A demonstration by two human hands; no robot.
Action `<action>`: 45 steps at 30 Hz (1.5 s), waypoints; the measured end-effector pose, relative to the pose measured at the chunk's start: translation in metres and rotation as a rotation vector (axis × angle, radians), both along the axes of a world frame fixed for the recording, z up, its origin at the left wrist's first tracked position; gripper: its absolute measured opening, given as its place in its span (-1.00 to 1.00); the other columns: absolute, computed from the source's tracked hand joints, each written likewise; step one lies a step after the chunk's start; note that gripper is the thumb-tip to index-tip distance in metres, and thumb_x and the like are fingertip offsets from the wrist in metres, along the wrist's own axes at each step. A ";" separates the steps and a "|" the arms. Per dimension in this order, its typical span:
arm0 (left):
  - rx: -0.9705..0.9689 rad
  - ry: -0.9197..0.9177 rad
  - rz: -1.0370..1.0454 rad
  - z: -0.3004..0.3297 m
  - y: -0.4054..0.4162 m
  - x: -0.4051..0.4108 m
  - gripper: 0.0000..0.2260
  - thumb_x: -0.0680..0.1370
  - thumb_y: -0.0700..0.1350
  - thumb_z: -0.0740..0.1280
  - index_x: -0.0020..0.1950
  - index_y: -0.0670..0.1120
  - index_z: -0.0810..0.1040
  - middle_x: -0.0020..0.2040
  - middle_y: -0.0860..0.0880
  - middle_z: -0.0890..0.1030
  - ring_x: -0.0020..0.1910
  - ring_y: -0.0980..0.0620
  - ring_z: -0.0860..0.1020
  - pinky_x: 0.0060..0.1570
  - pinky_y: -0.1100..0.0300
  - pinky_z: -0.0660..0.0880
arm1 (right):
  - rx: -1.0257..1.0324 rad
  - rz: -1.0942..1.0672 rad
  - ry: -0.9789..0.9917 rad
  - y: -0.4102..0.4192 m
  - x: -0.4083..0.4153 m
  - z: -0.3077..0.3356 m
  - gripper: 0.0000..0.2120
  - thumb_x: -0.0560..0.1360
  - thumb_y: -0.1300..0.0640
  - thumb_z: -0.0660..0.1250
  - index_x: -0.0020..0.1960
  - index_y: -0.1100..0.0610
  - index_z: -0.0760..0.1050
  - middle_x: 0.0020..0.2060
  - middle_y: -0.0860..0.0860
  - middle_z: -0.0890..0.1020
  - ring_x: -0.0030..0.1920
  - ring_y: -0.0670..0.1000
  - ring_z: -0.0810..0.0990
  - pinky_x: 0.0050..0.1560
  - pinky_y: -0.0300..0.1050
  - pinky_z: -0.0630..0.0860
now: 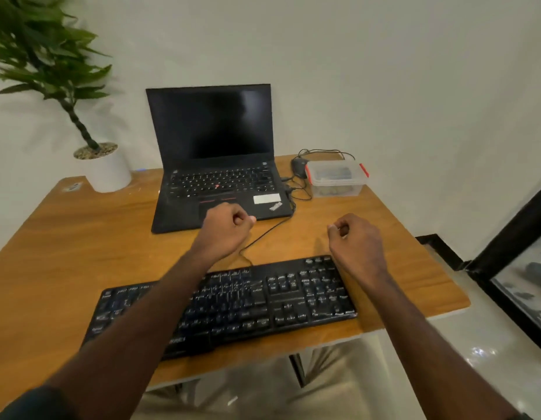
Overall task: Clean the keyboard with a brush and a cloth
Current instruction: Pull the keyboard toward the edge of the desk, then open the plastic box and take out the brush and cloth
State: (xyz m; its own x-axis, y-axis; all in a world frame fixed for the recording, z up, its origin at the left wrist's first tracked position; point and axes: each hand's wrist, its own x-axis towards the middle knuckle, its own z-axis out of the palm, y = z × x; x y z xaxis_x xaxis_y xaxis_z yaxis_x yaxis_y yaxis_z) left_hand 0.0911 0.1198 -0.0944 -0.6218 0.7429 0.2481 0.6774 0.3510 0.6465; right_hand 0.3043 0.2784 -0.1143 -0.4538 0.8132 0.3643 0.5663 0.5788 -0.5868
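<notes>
A black full-size keyboard (263,298) lies slanted near the front edge of the wooden table (81,237), its cable running back toward the laptop. My left hand (225,227) hovers beyond the keyboard over the laptop's front edge, fingers curled into a loose fist holding nothing. My right hand (355,237) hangs above the keyboard's far right corner, fingers also curled with nothing in them. A clear plastic box (336,178) with red clips stands at the back right, its contents indistinct. I see no brush or cloth in the open.
An open black laptop (217,165) with a dark screen stands at the back centre. A black mouse (299,166) and tangled cables lie beside the box. A potted plant in a white pot (108,174) occupies the back left corner. A wall runs behind the table.
</notes>
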 end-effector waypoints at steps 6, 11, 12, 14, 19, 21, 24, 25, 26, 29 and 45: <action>-0.083 -0.189 -0.088 0.017 0.080 -0.001 -0.79 0.61 -0.01 0.36 -0.03 -0.12 0.68 -0.15 0.00 0.64 -0.16 0.14 0.56 -0.23 0.25 0.44 | -0.012 0.000 0.010 0.054 -0.014 0.010 -0.83 0.56 0.01 0.36 0.04 0.11 0.59 -0.11 0.00 0.63 -0.06 -0.01 0.59 -0.02 -0.04 0.57; -0.145 -0.322 -0.102 0.024 0.139 -0.006 -0.77 0.62 0.01 0.33 -0.08 -0.11 0.66 -0.13 -0.09 0.67 -0.15 0.01 0.60 -0.14 0.07 0.52 | -0.141 -0.072 0.076 0.115 -0.023 0.018 -0.82 0.57 0.07 0.34 0.13 0.13 0.55 -0.03 0.03 0.63 -0.01 0.04 0.60 0.06 0.00 0.58; -0.149 -0.335 -0.098 0.024 0.149 -0.006 -0.75 0.62 0.00 0.33 -0.09 -0.14 0.66 -0.13 -0.12 0.67 -0.19 0.02 0.60 -0.16 0.08 0.51 | -0.166 -0.093 0.079 0.129 -0.025 0.018 -0.78 0.58 0.06 0.33 0.17 0.13 0.54 0.01 0.05 0.63 0.02 0.06 0.60 0.10 0.04 0.59; -0.144 -0.356 -0.083 0.022 0.166 -0.007 -0.73 0.62 -0.02 0.34 -0.07 -0.21 0.66 -0.13 -0.18 0.69 -0.22 -0.02 0.60 -0.16 0.07 0.53 | -0.213 -0.121 0.081 0.154 -0.029 0.016 -0.70 0.59 0.03 0.32 0.25 0.15 0.51 0.10 0.10 0.62 0.09 0.10 0.61 0.16 0.10 0.59; -0.127 -0.411 -0.061 0.020 0.197 -0.006 -0.76 0.61 -0.06 0.34 -0.11 -0.20 0.65 -0.18 -0.13 0.68 -0.25 -0.03 0.59 -0.16 0.05 0.56 | -0.305 -0.192 0.036 0.197 -0.042 0.016 -0.58 0.63 -0.02 0.28 0.38 0.22 0.47 0.28 0.17 0.58 0.25 0.18 0.56 0.21 0.06 0.51; -0.125 -0.401 -0.063 0.019 0.203 -0.005 -0.74 0.61 -0.07 0.33 -0.17 -0.20 0.65 -0.24 -0.08 0.64 -0.28 0.03 0.54 -0.24 0.15 0.47 | -0.374 -0.205 0.035 0.208 -0.048 0.013 -0.62 0.65 -0.02 0.24 0.29 0.25 0.53 0.21 0.17 0.62 0.16 0.16 0.60 0.14 0.04 0.54; -0.137 -0.393 -0.085 0.020 0.204 -0.004 -0.74 0.62 -0.10 0.32 -0.23 -0.14 0.62 -0.27 -0.06 0.62 -0.30 0.06 0.54 -0.29 0.21 0.46 | -0.519 -0.209 0.060 0.218 -0.055 0.009 -0.59 0.66 -0.06 0.22 0.16 0.28 0.59 0.07 0.18 0.67 -0.07 0.11 0.60 -0.17 -0.11 0.48; -0.140 -0.396 -0.091 0.020 0.204 -0.004 -0.75 0.62 -0.10 0.32 -0.23 -0.14 0.62 -0.26 -0.06 0.63 -0.28 0.07 0.55 -0.28 0.22 0.47 | -0.544 -0.212 0.062 0.218 -0.057 0.008 -0.57 0.65 -0.08 0.22 0.17 0.29 0.59 0.07 0.18 0.67 -0.09 0.11 0.59 -0.20 -0.14 0.45; -0.144 -0.402 -0.095 0.019 0.204 -0.005 -0.75 0.62 -0.10 0.32 -0.22 -0.14 0.63 -0.24 -0.07 0.65 -0.26 0.06 0.57 -0.24 0.20 0.49 | -0.553 -0.213 0.070 0.219 -0.058 0.007 -0.57 0.65 -0.08 0.23 0.18 0.29 0.59 0.08 0.18 0.67 -0.09 0.11 0.58 -0.18 -0.13 0.45; -0.148 -0.411 -0.102 0.016 0.201 -0.007 -0.74 0.61 -0.06 0.33 -0.18 -0.18 0.66 -0.18 -0.15 0.69 -0.20 -0.01 0.60 -0.06 0.00 0.58 | -0.537 -0.228 0.102 0.218 -0.061 0.007 -0.61 0.64 -0.03 0.27 0.19 0.30 0.59 0.10 0.19 0.67 -0.03 0.15 0.63 -0.10 -0.08 0.51; 0.008 -0.425 -0.008 -0.015 0.128 0.031 -0.76 0.56 0.10 0.40 -0.14 -0.06 0.68 -0.26 0.02 0.67 -0.22 0.07 0.62 -0.18 0.13 0.55 | -0.694 -0.093 0.349 0.079 0.030 0.003 -0.67 0.65 0.00 0.25 -0.08 0.21 0.63 -0.26 0.07 0.62 -0.21 0.01 0.58 -0.17 -0.11 0.55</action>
State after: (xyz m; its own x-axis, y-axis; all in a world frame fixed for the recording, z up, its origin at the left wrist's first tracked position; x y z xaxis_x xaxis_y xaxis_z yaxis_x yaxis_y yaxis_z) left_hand 0.1218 0.2476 -0.1095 -0.6641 0.7473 -0.0236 0.3524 0.3407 0.8716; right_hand 0.3343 0.3571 -0.1116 -0.3257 0.9362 -0.1321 0.3106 -0.0261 -0.9502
